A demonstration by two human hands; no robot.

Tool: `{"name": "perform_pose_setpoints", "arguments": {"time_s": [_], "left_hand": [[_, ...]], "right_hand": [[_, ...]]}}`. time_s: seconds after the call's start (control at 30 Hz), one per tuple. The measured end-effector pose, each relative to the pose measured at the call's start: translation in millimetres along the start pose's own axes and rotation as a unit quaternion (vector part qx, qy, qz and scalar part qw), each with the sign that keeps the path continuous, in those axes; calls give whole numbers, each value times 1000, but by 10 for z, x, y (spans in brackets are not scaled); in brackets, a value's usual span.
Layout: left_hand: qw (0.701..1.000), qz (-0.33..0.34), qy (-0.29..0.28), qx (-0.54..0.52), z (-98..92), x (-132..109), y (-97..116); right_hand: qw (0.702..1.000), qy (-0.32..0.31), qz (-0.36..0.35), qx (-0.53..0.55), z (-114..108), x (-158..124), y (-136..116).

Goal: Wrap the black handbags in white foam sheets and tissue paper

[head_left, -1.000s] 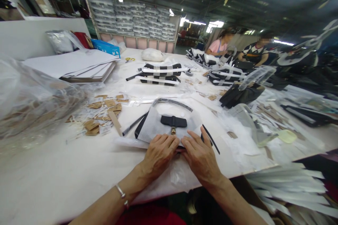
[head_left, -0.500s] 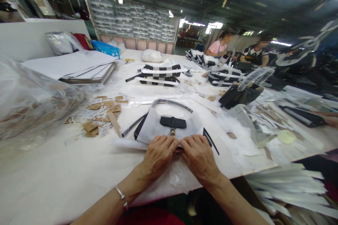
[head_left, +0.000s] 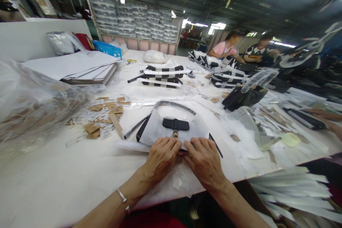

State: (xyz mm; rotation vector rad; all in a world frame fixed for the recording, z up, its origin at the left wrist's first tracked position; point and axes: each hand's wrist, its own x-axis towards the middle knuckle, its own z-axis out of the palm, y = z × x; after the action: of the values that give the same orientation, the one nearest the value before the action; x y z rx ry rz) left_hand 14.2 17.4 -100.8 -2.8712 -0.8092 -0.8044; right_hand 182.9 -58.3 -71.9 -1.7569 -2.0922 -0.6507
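Note:
A black handbag lies on the table in front of me, its flap and gold clasp showing. White wrapping paper covers most of its front, and the wrapped handle arches toward the far side. My left hand is closed over the bag's near edge, fingers bent on the paper. Beside it, my right hand grips the same edge, its thumb tucked low. The edge under the fingers is mostly hidden. A thin dark strap end sticks out at the right.
Brown tags lie scattered left, near a clear plastic bag. Behind are wrapped black bags and a stack of white sheets. A black bag stands right. Two people work across the table; another person's hand is at the right edge.
My right hand has shifted slightly right along the bag's edge. White paper now covers the bag's right corner, where black showed before. My left hand has hardly moved.

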Motion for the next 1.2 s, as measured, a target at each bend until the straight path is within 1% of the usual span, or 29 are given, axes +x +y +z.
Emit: {"name": "perform_pose_setpoints", "arguments": {"time_s": [0.1, 0.23, 0.4, 0.53, 0.63, 0.73, 0.87, 1.0, 1.1, 1.2], "left_hand": [[1000, -9, -8, -1, -42, 53, 7], [1000, -11, -23, 4, -72, 107, 6], [999, 9, -34, 34, -53, 107, 27], [996, 31, -31, 74, -59, 150, 145], [992, 46, -60, 97, -86, 239, 228], [990, 61, -81, 96, -95, 303, 227], [990, 73, -79, 92, -57, 279, 165], [990, 62, -70, 109, 10, 199, 182], [991, 48, -48, 113, 69, 138, 220], [992, 31, -23, 120, 132, 71, 243]], "right_hand": [[1000, -9, 14, -4, -24, -16, 32], [1000, 1, 22, 2, -51, -65, 92], [1000, 8, -6, 27, -8, -107, 158], [999, 16, -19, 25, 31, -102, 161], [999, 22, -40, 23, 33, -88, 167], [998, 12, -49, 30, 21, -86, 211], [998, 3, -39, 48, -31, -154, 332], [998, 27, -21, 57, -155, -225, 400], [996, 49, -32, 72, -227, -214, 332], [994, 52, -45, 86, -182, -182, 214]]}}
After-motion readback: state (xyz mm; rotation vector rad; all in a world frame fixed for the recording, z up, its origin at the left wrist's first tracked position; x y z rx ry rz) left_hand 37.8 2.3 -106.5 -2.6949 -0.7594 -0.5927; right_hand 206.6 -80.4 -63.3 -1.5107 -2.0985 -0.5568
